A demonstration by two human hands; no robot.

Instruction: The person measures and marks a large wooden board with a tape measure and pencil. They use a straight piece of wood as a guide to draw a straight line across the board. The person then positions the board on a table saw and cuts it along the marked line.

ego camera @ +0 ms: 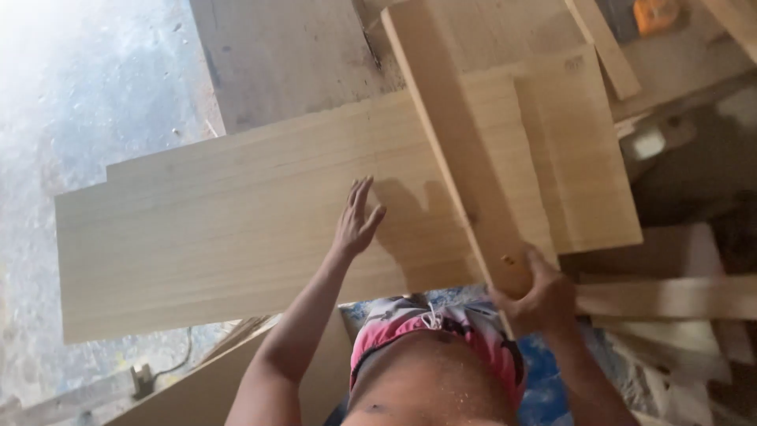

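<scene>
A wide pale wooden board [221, 229] lies flat across the workbench in front of me. My left hand [356, 219] rests open on it, palm down, fingers spread toward the far side. A narrower plank [457, 150] runs diagonally from the top centre down to my right, lying over the wide board and another pale panel [583, 158]. My right hand [535, 293] is closed around the plank's near end.
A grey worn bench top [292, 55] shows behind the boards. Loose wood strips [670, 298] pile at the right, with an orange object [656, 14] at the top right. A concrete floor [87, 95] lies to the left, and a cable [169, 367] runs at lower left.
</scene>
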